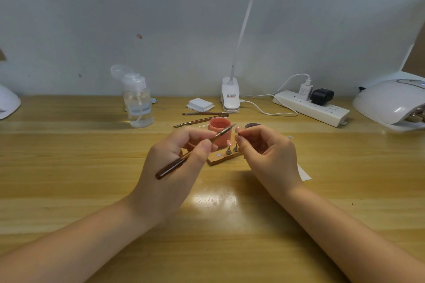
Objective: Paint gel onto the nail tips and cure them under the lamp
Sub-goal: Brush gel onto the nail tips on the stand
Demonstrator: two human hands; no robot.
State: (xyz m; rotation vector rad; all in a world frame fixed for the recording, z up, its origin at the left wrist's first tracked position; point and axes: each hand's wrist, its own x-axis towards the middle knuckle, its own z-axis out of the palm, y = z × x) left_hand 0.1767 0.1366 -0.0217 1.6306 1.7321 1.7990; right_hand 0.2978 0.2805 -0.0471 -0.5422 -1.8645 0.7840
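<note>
Painting step in hand: left hand (pixel 177 156) fingers pinched on brush (pixel 195 149), right hand (pixel 264 147) fingers clamped on nail tip (pixel 237 130), mid-worktop above stand (pixel 224 157). Next, by judgement: steady strokes, then over to lamp (pixel 391 101) at right edge. Gel pot (pixel 219 131) close behind; power strip (pixel 310 107) beside lamp.

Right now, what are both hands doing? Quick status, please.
Left hand grips brush. Right hand pinches nail tip. Brush tip beside it, above pink gel jar. Nothing blocks curing lamp, far right.
</note>
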